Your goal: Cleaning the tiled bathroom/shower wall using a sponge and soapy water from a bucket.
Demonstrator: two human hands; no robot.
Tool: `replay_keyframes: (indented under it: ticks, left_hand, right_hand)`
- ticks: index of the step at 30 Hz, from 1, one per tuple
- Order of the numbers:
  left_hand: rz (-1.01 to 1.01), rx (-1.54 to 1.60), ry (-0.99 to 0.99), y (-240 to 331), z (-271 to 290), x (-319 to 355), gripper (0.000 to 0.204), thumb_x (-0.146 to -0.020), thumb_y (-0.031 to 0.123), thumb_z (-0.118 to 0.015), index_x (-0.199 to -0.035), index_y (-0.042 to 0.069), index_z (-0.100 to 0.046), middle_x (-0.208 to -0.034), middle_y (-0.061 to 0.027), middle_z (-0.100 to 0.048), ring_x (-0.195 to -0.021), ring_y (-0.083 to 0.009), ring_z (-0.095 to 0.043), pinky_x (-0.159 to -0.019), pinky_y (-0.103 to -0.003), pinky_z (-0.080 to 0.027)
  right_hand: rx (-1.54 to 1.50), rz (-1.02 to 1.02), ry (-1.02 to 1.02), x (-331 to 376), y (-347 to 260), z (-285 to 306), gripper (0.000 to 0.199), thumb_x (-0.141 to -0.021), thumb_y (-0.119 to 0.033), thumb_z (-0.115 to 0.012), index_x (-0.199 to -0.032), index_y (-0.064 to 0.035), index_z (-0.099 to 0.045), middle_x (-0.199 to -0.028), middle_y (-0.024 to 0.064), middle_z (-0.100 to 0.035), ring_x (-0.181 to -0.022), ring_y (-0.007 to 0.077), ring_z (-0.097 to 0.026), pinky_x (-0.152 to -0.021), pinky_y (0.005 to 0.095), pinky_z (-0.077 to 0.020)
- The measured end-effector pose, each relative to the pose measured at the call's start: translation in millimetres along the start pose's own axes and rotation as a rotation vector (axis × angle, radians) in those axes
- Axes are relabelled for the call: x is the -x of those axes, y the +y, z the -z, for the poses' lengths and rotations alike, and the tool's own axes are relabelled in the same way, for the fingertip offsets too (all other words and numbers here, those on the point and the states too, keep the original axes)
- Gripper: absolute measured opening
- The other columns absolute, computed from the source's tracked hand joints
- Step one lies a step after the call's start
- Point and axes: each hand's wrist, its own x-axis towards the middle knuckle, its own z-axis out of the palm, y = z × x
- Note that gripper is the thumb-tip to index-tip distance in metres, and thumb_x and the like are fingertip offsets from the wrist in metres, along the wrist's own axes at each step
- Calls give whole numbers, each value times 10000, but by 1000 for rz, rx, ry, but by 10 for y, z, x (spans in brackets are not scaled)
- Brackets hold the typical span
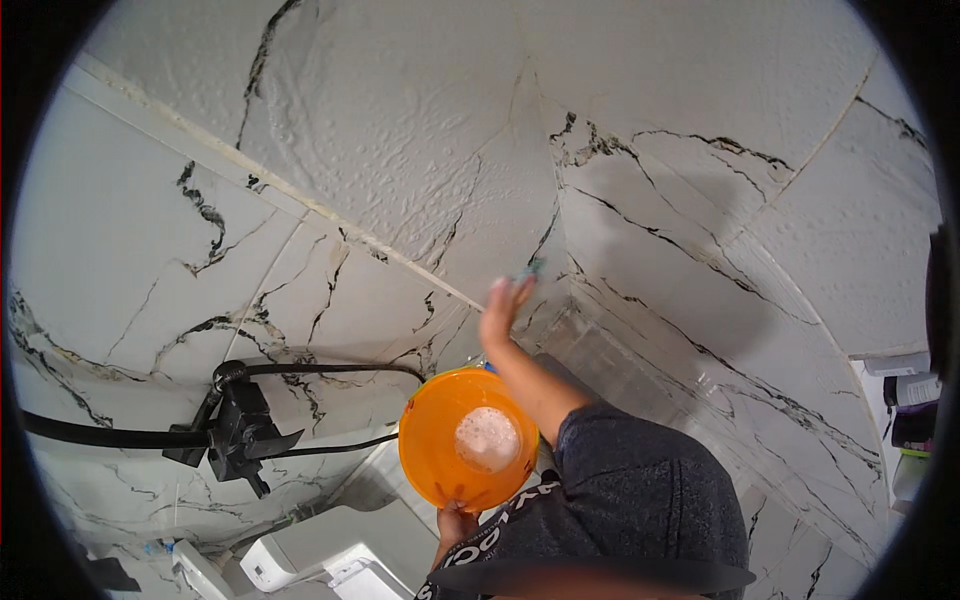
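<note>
the left hand (pixel 457 524) has its grip clasped on the near rim of the orange bucket (pixel 422 430), a one-sided hold that could let it tip and spill the foamy liquid (pixel 488 440). the blurred right hand (pixel 505 312) has a greenish pad (pixel 530 268) at its fingertips by the wall corner; i cannot tell how firmly its grip closes, so the pad might slip on the wet wall (pixel 400 150). black hoses (pixel 340 368) from the black fixture (pixel 243 430) reach the bucket's left side and could snag it, a white fixture (pixel 345 532) sits below, and bottles (pixel 915 390) stand far right.
</note>
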Motion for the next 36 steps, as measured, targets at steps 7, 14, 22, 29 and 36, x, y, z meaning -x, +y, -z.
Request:
replay_keyframes:
  ticks: [7,14,22,29,36]
  left_hand:
    - [11,58,-102,-127,172,-180,596,-638,-4,-441,-1220,66,-337,-1183,-101,-455,-1071,-303,-470,-876,-485,-410]
    - [37,81,-64,-273,164,-345,582,-636,10,-445,-1205,76,-345,-1143,-93,-472,-1055,-299,-477,-880,-482,-405]
    - [90,36,-58,-530,332,-933,573,-623,7,-435,-1188,84,-370,-1136,-81,-479,-1052,-299,-479,-869,-487,-406]
    - [76,30,-16,-839,451,-1606,573,-628,2,-432,-1192,81,-368,-1126,-77,-481,-1055,-314,-474,-858,-491,-412]
    - [136,-58,-47,-1019,617,-2391,580,-621,8,-421,-1193,78,-364,-1124,-79,-475,-1031,-313,-485,-797,-474,-451]
  right_hand:
    - [59,745,-117,-503,-951,-25,630,-873,-373,-327,-1330,14,-132,-1373,251,-96,-1277,389,-76,-1025,455,-102]
    - [-37,-144,-49,112,253,-1,666,-869,-389,-346,-1339,12,-95,-1388,241,-54,-1291,358,-32,-1037,444,-33]
    - [85,744,-72,-712,-50,185,562,-864,-292,-365,-1312,4,-199,-1365,228,-154,-1260,378,-161,-1014,460,-157]
    - [-560,-643,12,-685,1537,275,649,-871,-381,-367,-1330,13,-132,-1398,184,-56,-1285,272,-139,-1027,374,-167]
    - [57,1025,-186,-391,636,146,649,-842,-331,-441,-1308,28,-168,-1369,243,-116,-1261,393,-146,-1011,489,-142]
